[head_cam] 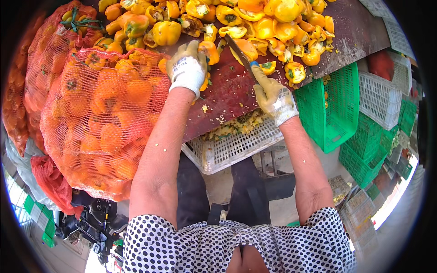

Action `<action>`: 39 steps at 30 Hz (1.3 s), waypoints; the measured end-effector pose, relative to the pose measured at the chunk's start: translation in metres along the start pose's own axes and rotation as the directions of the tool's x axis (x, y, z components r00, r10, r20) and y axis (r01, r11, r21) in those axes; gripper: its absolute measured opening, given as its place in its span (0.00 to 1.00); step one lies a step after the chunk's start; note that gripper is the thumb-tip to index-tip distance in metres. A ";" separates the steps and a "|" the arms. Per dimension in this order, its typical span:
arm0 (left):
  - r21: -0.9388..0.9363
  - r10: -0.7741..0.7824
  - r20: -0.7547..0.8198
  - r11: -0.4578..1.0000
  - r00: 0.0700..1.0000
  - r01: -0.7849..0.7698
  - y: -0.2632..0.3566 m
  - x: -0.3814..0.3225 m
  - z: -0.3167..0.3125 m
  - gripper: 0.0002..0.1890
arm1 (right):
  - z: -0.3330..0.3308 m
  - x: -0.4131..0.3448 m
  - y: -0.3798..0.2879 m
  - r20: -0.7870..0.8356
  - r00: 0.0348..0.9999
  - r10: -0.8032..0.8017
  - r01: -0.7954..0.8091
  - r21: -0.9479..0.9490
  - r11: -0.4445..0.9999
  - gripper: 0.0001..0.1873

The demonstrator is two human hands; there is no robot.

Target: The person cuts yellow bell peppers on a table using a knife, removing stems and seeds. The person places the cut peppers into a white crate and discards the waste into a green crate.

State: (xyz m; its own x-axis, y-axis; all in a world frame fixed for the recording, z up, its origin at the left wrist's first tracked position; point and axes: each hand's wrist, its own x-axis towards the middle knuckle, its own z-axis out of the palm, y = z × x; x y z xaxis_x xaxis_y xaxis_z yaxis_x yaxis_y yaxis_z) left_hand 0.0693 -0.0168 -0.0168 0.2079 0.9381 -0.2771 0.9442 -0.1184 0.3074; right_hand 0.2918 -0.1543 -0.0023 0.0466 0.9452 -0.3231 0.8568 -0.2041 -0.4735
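My right hand [273,97], in a yellow-coated work glove with a blue fingertip, grips a knife [239,51]. Its index finger lies along the blade, which points up and left over the table. My left hand [187,65], in a matching glove, curls around an orange-yellow bell pepper [209,52]; the palm side is hidden. Between the hands the dark red table [227,92] is strewn with seeds. Beside the knife lies a cut pepper piece [268,67]. A heap of halved and whole yellow peppers [266,27] spreads beyond both hands.
A red mesh sack [102,119] full of peppers bulges against my left forearm, with more sacks behind it. Under the table edge, a white crate [235,148] holds pepper scraps. A green crate [327,112] stands right of my right hand, near other stacked crates [379,99].
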 end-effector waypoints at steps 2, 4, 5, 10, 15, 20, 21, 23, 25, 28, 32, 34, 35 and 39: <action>0.012 -0.006 0.023 1.000 1.000 0.006 0.011 -0.009 0.007 0.22 | -0.006 0.001 -0.015 -0.057 0.998 0.000 0.004 0.063 0.998 0.31; -0.029 -0.003 0.003 1.000 1.000 0.003 0.012 -0.016 0.013 0.20 | -0.006 -0.007 -0.026 -0.184 0.983 0.005 0.029 0.182 0.983 0.30; -0.072 0.038 -0.056 0.997 0.998 -0.042 0.010 -0.016 0.018 0.20 | -0.006 -0.009 -0.030 -0.249 0.968 -0.032 0.088 0.217 0.972 0.30; -0.215 -0.003 -0.346 0.974 0.938 -0.076 -0.013 -0.020 0.036 0.17 | -0.016 -0.006 -0.073 -0.385 0.906 -0.177 0.288 0.253 0.924 0.29; -0.138 0.047 -0.309 0.986 0.950 -0.093 -0.011 -0.022 0.032 0.15 | 0.011 0.008 -0.078 -0.396 0.895 -0.208 0.296 0.175 0.939 0.29; 0.050 0.073 -0.223 0.997 0.972 -0.063 -0.004 -0.022 0.038 0.15 | 0.044 0.022 -0.055 0.026 0.999 -0.036 0.034 0.066 0.997 0.32; 0.070 0.068 -0.191 0.996 0.979 -0.056 -0.011 -0.026 0.035 0.15 | 0.053 0.020 -0.065 -0.022 0.997 -0.075 0.076 0.059 0.995 0.32; 0.078 0.078 -0.160 0.995 0.984 -0.067 -0.007 -0.018 0.037 0.20 | 0.048 0.021 -0.069 0.052 0.999 0.002 -0.002 -0.016 1.000 0.34; 0.117 0.124 -0.205 0.988 0.971 -0.101 -0.008 -0.012 0.042 0.14 | 0.045 0.028 -0.065 0.052 0.999 0.002 0.001 -0.057 0.998 0.36; 0.183 0.103 -0.221 0.981 0.970 -0.062 -0.005 -0.015 0.047 0.14 | 0.049 0.033 -0.069 0.132 0.990 0.042 -0.034 -0.063 0.997 0.34; 0.111 0.058 -0.141 0.993 0.988 -0.043 0.001 -0.013 0.042 0.15 | 0.067 0.037 -0.042 0.025 0.999 -0.034 0.032 0.058 0.998 0.36; 0.027 -0.015 -0.074 1.000 0.997 0.017 0.011 -0.009 0.042 0.19 | 0.059 0.037 -0.043 -0.011 1.000 -0.025 0.025 0.064 0.998 0.35; -0.038 -0.053 -0.014 0.998 0.998 0.052 0.013 -0.004 0.040 0.20 | 0.057 0.039 -0.041 -0.039 0.999 -0.036 0.036 0.014 0.999 0.34; -0.118 0.082 -0.269 0.986 0.960 -0.117 0.026 0.015 0.006 0.21 | 0.022 0.061 -0.025 -0.346 0.921 -0.181 0.195 0.007 0.981 0.34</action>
State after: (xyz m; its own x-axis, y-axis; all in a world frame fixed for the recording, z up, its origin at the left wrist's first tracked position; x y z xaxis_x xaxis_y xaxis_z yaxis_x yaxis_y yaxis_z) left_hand 0.0987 -0.0083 -0.0186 0.2082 0.9781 0.0038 0.8763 -0.1883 0.4435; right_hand 0.2618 -0.0967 -0.0283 0.0655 0.9953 0.0713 0.8459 -0.0175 -0.5331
